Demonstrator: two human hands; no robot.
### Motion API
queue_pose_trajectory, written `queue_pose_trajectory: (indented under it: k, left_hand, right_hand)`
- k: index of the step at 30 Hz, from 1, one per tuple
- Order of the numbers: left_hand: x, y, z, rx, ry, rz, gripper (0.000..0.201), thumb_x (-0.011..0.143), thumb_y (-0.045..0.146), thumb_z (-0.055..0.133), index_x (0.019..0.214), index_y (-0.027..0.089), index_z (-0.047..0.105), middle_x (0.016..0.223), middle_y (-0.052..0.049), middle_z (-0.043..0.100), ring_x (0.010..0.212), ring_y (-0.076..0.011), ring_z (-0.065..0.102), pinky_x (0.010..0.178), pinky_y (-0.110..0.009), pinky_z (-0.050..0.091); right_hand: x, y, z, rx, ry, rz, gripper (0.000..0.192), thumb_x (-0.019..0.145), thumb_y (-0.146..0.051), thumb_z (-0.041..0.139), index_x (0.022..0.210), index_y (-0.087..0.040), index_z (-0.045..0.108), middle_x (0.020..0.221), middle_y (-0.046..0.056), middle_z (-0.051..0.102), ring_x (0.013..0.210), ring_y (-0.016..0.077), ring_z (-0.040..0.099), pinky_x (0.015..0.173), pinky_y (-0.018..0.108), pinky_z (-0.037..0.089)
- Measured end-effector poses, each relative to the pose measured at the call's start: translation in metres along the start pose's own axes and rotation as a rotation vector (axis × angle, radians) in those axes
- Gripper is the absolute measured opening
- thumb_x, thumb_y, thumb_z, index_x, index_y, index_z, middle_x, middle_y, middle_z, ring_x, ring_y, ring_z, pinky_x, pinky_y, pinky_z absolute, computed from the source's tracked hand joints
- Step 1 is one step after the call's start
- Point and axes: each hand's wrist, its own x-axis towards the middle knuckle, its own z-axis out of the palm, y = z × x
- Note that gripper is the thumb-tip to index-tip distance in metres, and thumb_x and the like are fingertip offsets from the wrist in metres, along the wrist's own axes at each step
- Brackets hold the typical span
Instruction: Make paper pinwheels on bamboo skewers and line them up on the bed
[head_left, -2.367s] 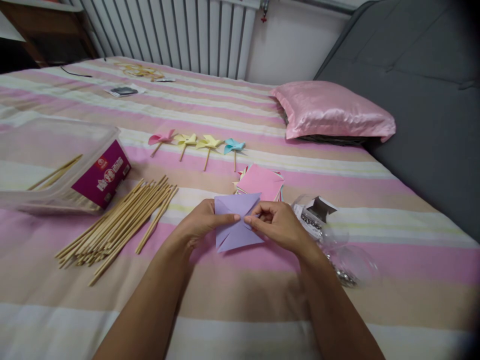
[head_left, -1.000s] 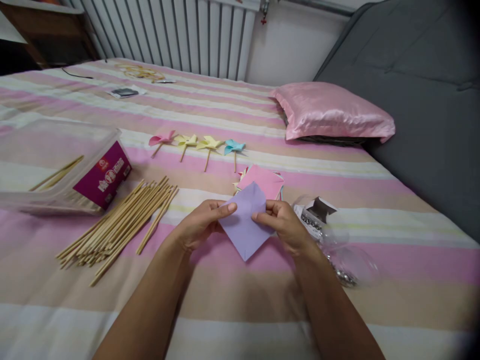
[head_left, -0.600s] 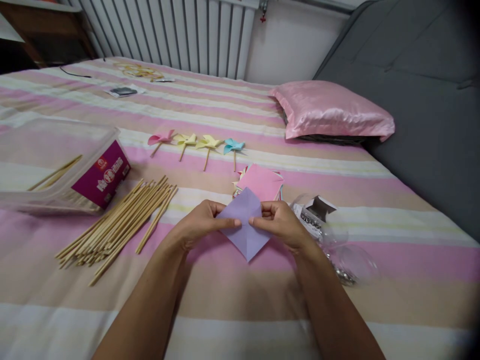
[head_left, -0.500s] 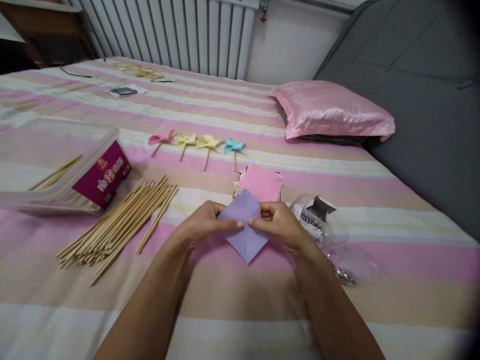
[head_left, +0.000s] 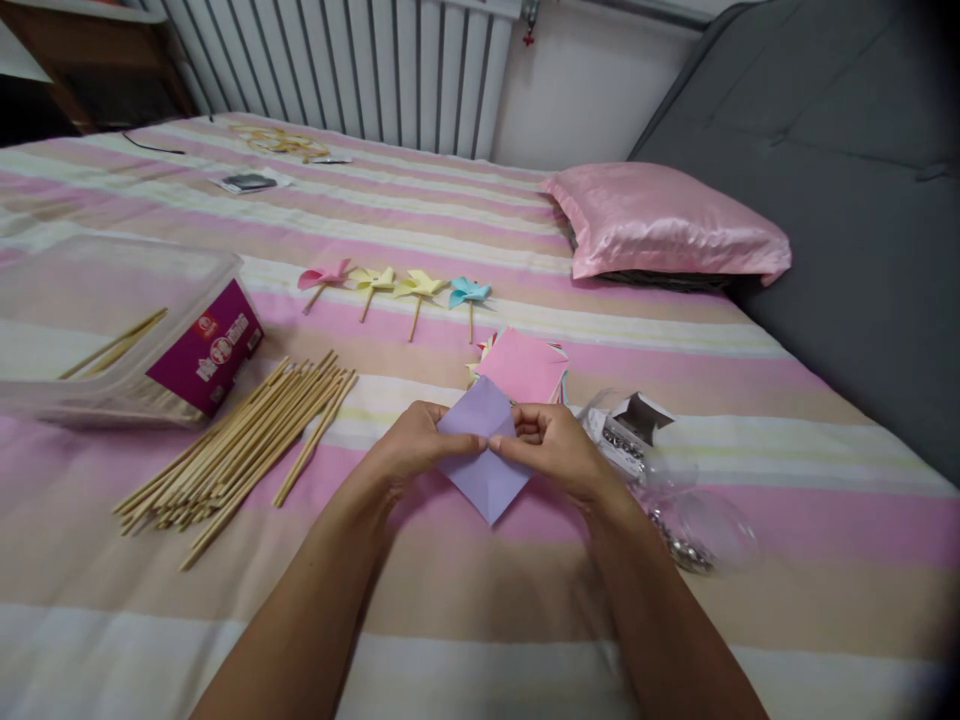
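Observation:
A lilac paper square (head_left: pixel 486 478) is held corner-up over the striped bedsheet (head_left: pixel 480 600). My left hand (head_left: pixel 414 447) pinches it from the left, thumb on its middle. My right hand (head_left: pixel 556 449) pinches it from the right, and the two thumbs nearly meet at the paper's centre. Just beyond lies a stack of coloured paper squares (head_left: pixel 523 366) with a pink sheet on top. Several small paper pinwheels on sticks (head_left: pixel 395 287) lie in a row farther back.
A heap of bamboo sticks (head_left: pixel 238 445) lies to the left, beside a tipped clear plastic tub (head_left: pixel 120 330) with a purple label. A clear bag of small metal pins (head_left: pixel 660 470) sits at the right. A pink pillow (head_left: pixel 664 222) and a grey headboard (head_left: pixel 847 200) stand farther back.
The lilac paper was turned from lying flat with its edges level to standing on a corner. Both thumbs have closed in on its centre.

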Motion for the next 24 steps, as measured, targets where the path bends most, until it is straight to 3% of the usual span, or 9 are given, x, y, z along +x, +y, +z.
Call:
queue_pose_trajectory:
  k: [6, 10, 13, 16, 24]
  left_hand:
    - [0.001, 0.009, -0.003, -0.236, 0.232, -0.037, 0.027, 0.054, 0.023, 0.076, 0.075, 0.009, 0.071, 0.065, -0.006, 0.068, 0.057, -0.0151, 0.059, 0.055, -0.023, 0.041]
    - [0.002, 0.011, -0.008, -0.357, 0.337, -0.066, 0.027, 0.05, 0.022, 0.079, 0.07, 0.008, 0.068, 0.059, -0.003, 0.065, 0.053, -0.013, 0.055, 0.051, -0.023, 0.038]
    - [0.004, 0.008, -0.011, -0.404, 0.297, -0.065, 0.027, 0.051, 0.023, 0.079, 0.072, 0.009, 0.068, 0.062, -0.004, 0.067, 0.056, -0.0137, 0.057, 0.054, -0.023, 0.039]
    - [0.004, 0.005, -0.012, -0.404, 0.237, -0.063, 0.026, 0.053, 0.024, 0.078, 0.073, 0.01, 0.069, 0.064, -0.004, 0.068, 0.058, -0.0139, 0.058, 0.056, -0.024, 0.04]
    - [0.001, 0.007, -0.007, -0.361, 0.109, -0.063, 0.018, 0.058, 0.021, 0.075, 0.072, 0.011, 0.071, 0.064, -0.005, 0.069, 0.055, -0.0129, 0.058, 0.055, -0.023, 0.041]
  right_hand:
    - [0.0, -0.003, -0.007, 0.038, 0.141, -0.145, 0.059, 0.065, -0.033, 0.074, 0.119, -0.024, 0.049, 0.093, 0.004, 0.067, 0.07, 0.0146, 0.066, 0.064, 0.027, 0.052]
    - [-0.001, -0.003, -0.009, 0.05, 0.236, -0.224, 0.048, 0.072, -0.028, 0.067, 0.117, -0.026, 0.05, 0.088, 0.003, 0.07, 0.068, 0.0168, 0.069, 0.063, 0.029, 0.055]
    - [-0.002, -0.002, -0.007, 0.017, 0.112, -0.255, 0.029, 0.075, -0.025, 0.064, 0.104, -0.023, 0.06, 0.079, 0.001, 0.071, 0.066, 0.016, 0.069, 0.064, 0.029, 0.056]
    - [-0.003, -0.001, -0.004, -0.028, -0.013, -0.282, 0.019, 0.076, -0.023, 0.063, 0.095, -0.023, 0.066, 0.086, 0.002, 0.071, 0.074, 0.0153, 0.069, 0.072, 0.031, 0.057]
    - [-0.001, 0.0, -0.004, -0.087, -0.011, -0.287, 0.013, 0.072, -0.03, 0.069, 0.081, -0.021, 0.071, 0.078, 0.002, 0.072, 0.071, 0.0147, 0.067, 0.069, 0.029, 0.054]
